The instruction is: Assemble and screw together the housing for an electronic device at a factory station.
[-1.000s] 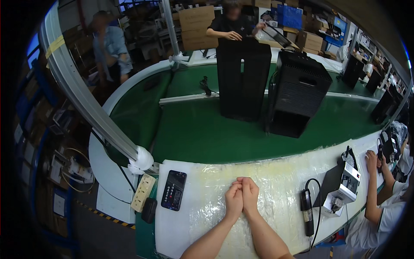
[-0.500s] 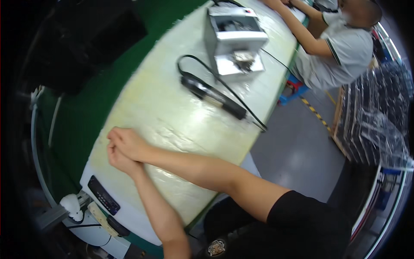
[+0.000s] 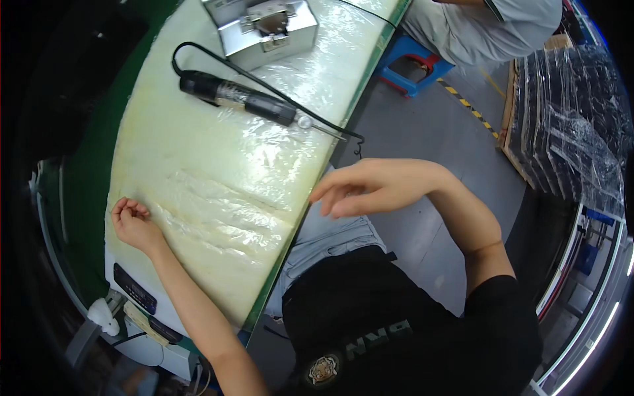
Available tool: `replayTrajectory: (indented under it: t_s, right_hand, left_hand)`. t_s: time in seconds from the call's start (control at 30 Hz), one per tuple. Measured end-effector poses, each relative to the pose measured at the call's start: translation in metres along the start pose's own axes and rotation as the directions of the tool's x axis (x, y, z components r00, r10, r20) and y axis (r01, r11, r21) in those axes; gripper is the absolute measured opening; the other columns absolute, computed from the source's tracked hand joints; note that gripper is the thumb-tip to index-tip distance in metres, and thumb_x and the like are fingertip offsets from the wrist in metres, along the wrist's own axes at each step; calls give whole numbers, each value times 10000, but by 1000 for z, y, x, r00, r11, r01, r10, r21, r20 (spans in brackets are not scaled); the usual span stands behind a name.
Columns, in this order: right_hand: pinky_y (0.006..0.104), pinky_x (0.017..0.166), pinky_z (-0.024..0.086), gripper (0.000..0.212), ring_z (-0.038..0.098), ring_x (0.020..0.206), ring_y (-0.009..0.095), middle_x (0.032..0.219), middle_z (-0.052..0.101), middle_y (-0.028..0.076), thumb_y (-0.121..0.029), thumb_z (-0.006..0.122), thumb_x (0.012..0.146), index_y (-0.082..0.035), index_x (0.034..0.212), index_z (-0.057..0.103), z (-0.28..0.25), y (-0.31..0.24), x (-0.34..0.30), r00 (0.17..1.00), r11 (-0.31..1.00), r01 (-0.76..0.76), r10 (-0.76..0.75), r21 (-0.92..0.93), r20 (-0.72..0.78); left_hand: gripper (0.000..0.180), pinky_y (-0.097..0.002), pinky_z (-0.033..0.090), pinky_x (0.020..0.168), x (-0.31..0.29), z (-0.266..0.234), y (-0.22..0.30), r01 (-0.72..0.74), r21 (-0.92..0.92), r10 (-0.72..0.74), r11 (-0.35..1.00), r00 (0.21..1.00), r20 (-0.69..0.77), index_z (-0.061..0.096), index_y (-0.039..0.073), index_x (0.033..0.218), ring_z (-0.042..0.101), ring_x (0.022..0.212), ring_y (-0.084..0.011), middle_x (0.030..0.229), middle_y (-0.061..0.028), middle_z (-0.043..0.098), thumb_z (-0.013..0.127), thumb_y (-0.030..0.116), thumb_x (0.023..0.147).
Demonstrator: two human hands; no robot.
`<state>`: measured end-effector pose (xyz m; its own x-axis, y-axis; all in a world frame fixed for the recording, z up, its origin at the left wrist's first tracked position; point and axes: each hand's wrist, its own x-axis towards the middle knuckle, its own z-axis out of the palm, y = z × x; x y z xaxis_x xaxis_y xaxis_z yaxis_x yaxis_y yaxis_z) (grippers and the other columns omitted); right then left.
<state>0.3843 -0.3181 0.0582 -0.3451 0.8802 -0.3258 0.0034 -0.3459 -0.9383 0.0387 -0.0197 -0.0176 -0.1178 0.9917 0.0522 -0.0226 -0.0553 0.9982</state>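
Observation:
My left hand rests at the far-left edge of the padded table, its fingers loosely bent and slightly apart, nothing visible in them. Over the table's near-right edge hovers my right hand, empty, fingers stretched and a little drooping. Beyond both hands lies a black corded electric screwdriver, its thin metal bit pointing right and its cable looped alongside. Neither hand touches it. Farther back stands a grey metal box-shaped machine, cut by the top of the view.
Wrinkled clear film covers the pale tabletop. A dark panel with buttons lies near its left corner. Another person sits across by a blue stool. At right, a film-wrapped stack stands on the floor.
My hands, clasped together before, have parted. The right one has swung right past the table edge; the left stays at the far-left edge. The view has shifted, and more of my torso shows.

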Motion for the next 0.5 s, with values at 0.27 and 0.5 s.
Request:
replayTrajectory:
  t_s: [0.27, 0.5]
  right_hand:
    - [453, 898, 515, 534, 629, 1055, 298, 1220, 600, 188, -399, 531, 985, -25, 1358, 451, 69, 144, -12, 905, 601, -58, 369, 797, -212]
    - [512, 1000, 436, 703, 538, 1224, 327, 1373, 501, 226, -510, 458, 991, -65, 1501, 266, 34, 231, -61, 964, 270, -220, 205, 937, 168]
  left_hand:
    - [155, -223, 373, 515, 7, 1, -7, -54, 116, 48, 992, 997, 61, 584, 9, 949, 482, 586, -104, 754, -37, 563, 434, 8, 912]
    - [186, -217, 399, 558, -2, -2, -9, -122, 244, 104, 962, 991, 83, 591, -3, 958, 497, 629, -96, 784, -38, 575, 411, 2, 910]
